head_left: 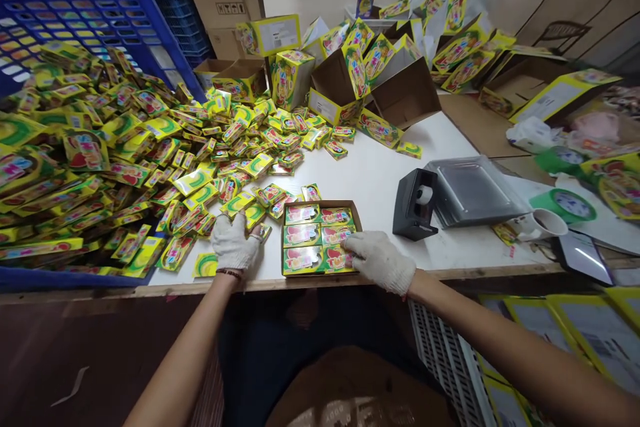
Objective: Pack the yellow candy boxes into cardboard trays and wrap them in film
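Both my hands wear white knit gloves. My left hand [234, 244] rests at the foot of a big heap of small yellow-green packets [150, 153], its fingers curled over one or two packets just left of a shallow brown tray [357, 208]. The tray sits at the table's near edge and holds several packets [305, 235] laid flat in rows. My right hand [379, 260] lies on the tray's near right corner, fingers pressed on a packet [337, 259] there.
A black tape dispenser [415, 203] and a grey metal scale pan [473, 190] stand right of the tray. A blue plastic crate [75, 7] leans at the back left. Open yellow cartons [350, 73] pile up behind. A white cup [543, 223] and green tape rolls [565, 203] lie right.
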{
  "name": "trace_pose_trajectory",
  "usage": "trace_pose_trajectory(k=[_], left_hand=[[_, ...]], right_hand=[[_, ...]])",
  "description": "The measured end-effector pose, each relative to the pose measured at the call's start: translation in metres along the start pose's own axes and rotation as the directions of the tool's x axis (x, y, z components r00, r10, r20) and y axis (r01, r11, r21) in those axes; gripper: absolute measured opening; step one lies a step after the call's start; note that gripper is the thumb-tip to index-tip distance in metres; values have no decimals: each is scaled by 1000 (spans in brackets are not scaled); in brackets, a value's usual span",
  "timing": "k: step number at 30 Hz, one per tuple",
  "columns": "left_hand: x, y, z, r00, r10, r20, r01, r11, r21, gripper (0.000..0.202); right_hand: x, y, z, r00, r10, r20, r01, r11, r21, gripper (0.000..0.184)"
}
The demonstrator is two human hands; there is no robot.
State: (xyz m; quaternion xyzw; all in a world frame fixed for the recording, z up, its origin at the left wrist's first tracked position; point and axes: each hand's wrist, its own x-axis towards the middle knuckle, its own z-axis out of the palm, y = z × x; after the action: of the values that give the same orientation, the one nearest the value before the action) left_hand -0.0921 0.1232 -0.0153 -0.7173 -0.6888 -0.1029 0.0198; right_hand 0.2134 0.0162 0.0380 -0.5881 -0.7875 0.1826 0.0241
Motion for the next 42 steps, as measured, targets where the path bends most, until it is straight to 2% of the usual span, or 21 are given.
trace_pose_trajectory(k=[3, 6, 8, 10, 12, 15, 16, 18, 20, 21, 23, 25, 27, 30, 33, 35, 37, 38, 39, 40, 42], left_hand=[[10, -8, -1, 997, 57, 51, -57, 998, -6, 38], [12, -10, 0, 998, 57, 39, -56, 998, -22, 28], [8, -11, 1, 998, 67, 15, -66, 996, -52, 22], [2, -12, 1, 997, 81, -15, -82, 992, -100, 20], [-6, -14, -2, 996, 69, -57, -77, 986, -146, 23], [-20, -11, -11, 983, -45, -180, -16, 946, -324, 31], [-25, -6, -15, 969, -112, -220, 4, 897, -441, 33], [-36, 9, -25, 935, -273, -228, 43, 722, -690, 35], [-48, 32, -33, 935, -341, -101, 97, 517, -851, 35], [-53, 44, -37, 946, -323, -21, 130, 439, -889, 36], [-62, 67, -43, 969, -226, 100, 178, 356, -917, 39], [-69, 84, -48, 979, -142, 146, 188, 345, -919, 40], [-72, 93, -50, 980, -108, 165, 193, 350, -917, 42], [-70, 95, -50, 968, -85, 235, 249, 314, -916, 45], [-66, 89, -49, 953, -97, 289, 304, 291, -907, 46], [-62, 87, -50, 951, -105, 292, 310, 300, -902, 44], [-58, 88, -53, 961, -103, 257, 277, 327, -903, 42], [-56, 91, -55, 970, -98, 221, 241, 345, -907, 41], [-55, 96, -57, 980, -89, 180, 200, 356, -913, 40], [-55, 102, -59, 986, -75, 150, 167, 346, -923, 39], [-57, 117, -61, 988, -9, 153, 149, 283, -948, 39]], right_hand=[[-14, 10, 18, 974, -131, -186, 145, 987, 65, 24], [-24, 19, 43, 879, -213, -427, 289, 950, 121, 28], [-29, 25, 52, 845, -192, -498, 319, 930, 183, 31], [-31, 33, 49, 853, -137, -504, 302, 917, 261, 29], [-30, 41, 38, 876, -140, -461, 294, 914, 280, 27], [-23, 49, 21, 898, -266, -350, 345, 920, 184, 27], [-20, 50, 18, 901, -298, -314, 357, 922, 149, 25], [-14, 49, 14, 909, -331, -251, 365, 926, 100, 22], [-11, 43, 12, 928, -318, -194, 337, 938, 75, 17], [-9, 40, 10, 937, -315, -154, 327, 943, 66, 15], [-6, 33, 4, 941, -338, -25, 339, 940, 45, 11], [-2, 27, -4, 926, -358, 119, 360, 933, 3, 13], [3, 20, -12, 931, -317, 182, 335, 939, -81, 14], [12, 6, -18, 940, -242, 241, 297, 927, -228, 12], [21, -5, -21, 909, -185, 373, 301, 912, -280, 13], [25, -5, -28, 933, -135, 333, 214, 954, -212, 11], [27, -2, -37, 994, -51, 101, 55, 998, -40, 7], [28, 0, -41, 999, 21, -50, -17, 995, 95, 11], [28, 1, -44, 978, 108, -176, -61, 966, 253, 18], [29, 1, -46, 954, 182, -236, -70, 906, 418, 25], [29, -2, -42, 959, 217, -181, -27, 708, 706, 36]])
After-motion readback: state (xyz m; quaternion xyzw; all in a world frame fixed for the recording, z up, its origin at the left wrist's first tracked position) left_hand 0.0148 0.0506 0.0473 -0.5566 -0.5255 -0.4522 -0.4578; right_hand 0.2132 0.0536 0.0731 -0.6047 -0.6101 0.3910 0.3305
